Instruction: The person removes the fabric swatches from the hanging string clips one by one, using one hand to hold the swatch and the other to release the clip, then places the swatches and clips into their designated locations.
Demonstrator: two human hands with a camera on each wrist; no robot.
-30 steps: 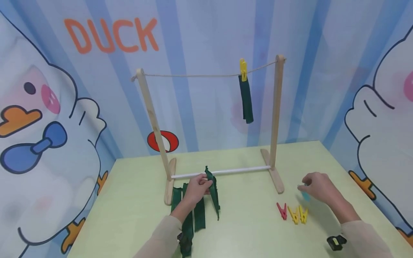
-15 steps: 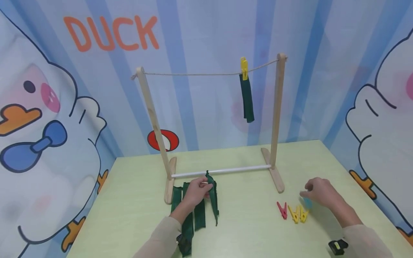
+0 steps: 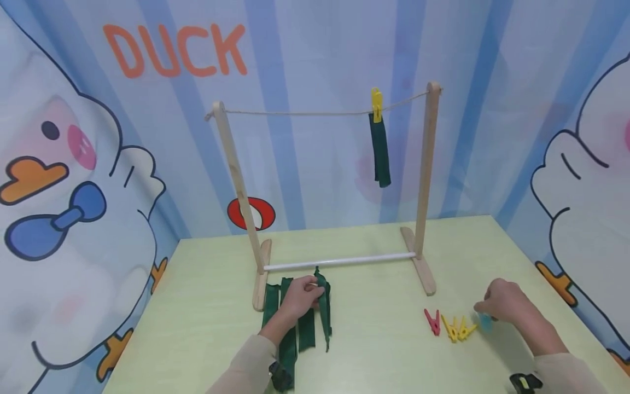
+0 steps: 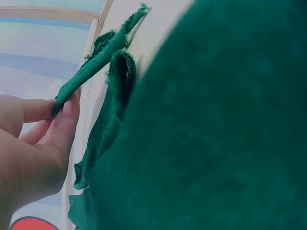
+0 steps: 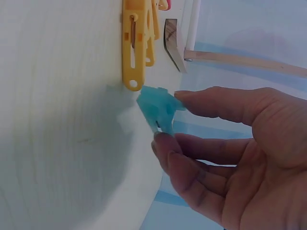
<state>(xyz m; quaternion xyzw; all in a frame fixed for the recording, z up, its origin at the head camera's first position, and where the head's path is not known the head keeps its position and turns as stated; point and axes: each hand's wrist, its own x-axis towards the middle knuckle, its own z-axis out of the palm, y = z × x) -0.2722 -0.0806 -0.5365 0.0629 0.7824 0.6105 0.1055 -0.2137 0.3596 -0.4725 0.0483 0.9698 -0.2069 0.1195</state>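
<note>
My left hand [image 3: 298,298] pinches a folded dark green cloth strip [image 3: 325,309] near its upper end, and the strip dangles at a slant. In the left wrist view, thumb and fingertips grip one end of that rolled-looking cloth [image 4: 96,60]. Beneath the left hand, several more green strips [image 3: 306,331] lie side by side on the table. Over at the right, my right hand [image 3: 509,302] holds a light blue clothespin [image 5: 158,106] between thumb and fingers, low over the table. Two yellow clothespins [image 3: 451,330] and a red clothespin [image 3: 432,322] lie just left of it.
A wooden drying rack with two posts [image 3: 426,169] and a white bottom rod [image 3: 344,261] stands at the back. Its cord [image 3: 300,114] carries a green strip [image 3: 380,153] clipped by a yellow clothespin [image 3: 376,105]. A printed duck curtain [image 3: 325,169] hangs behind.
My right hand has moved right and a little toward me with the blue clothespin, nudging one yellow clothespin askew. The left hand has lowered the green strip slightly.
</note>
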